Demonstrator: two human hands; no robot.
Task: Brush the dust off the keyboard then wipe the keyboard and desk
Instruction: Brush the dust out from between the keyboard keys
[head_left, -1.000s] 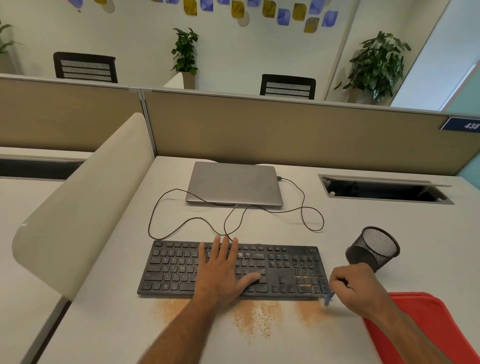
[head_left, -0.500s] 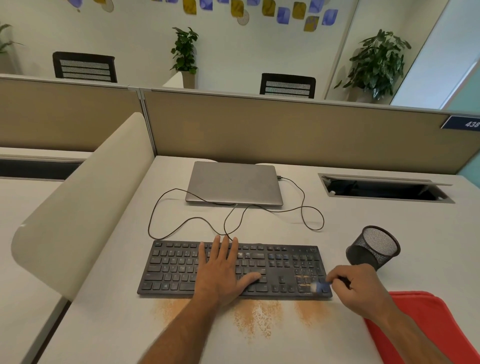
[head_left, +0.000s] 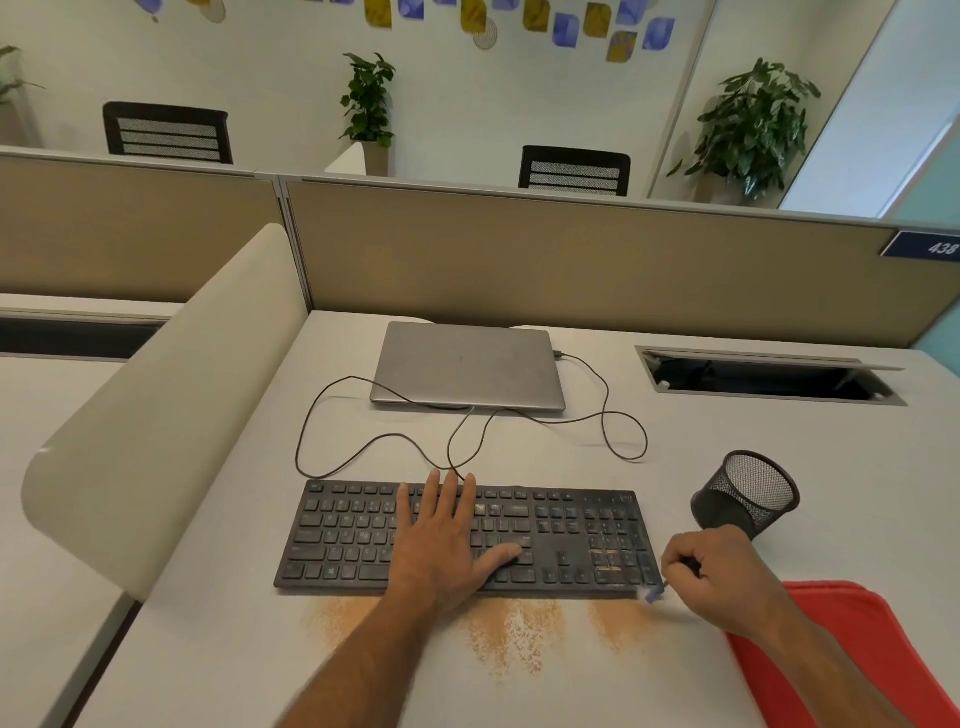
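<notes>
I see the surface (head_left: 519, 457) carrying everything; orange-brown dust (head_left: 511, 631) lies in three patches along it just in front of the keyboard (head_left: 348, 535), the black full-size board at the middle. A few orange streaks remain on the number-pad keys at its right end; I judge the brushing is nearly finished, wiping not yet begun.

The left hand (head_left: 444, 543) lies flat on the keys, fingers straight and spread narrowly, thumb out to the right, pinning the board. The right hand (head_left: 719, 579) is at the board's front right corner, its fingers curled round a dark handle; the small blue brush (head_left: 653, 595) tip, blurred, touches that corner edge.

To do this step well, I judge: keep the left palm pressing so the board does not slide, draw short strokes from the far key rows toward the front edge, work bristles into the gaps of the streaked keys, and push all dust to one patch for the wipe.

A red cloth (head_left: 852, 654) lies at the near right, partly under the right forearm.

Containers: the black mesh pen cup (head_left: 748, 493) lies tipped on its side just beyond the right hand, mouth facing up and right; I see nothing in it. The cable well (head_left: 769, 376) stands open; its contents are too dark to tell.
</notes>
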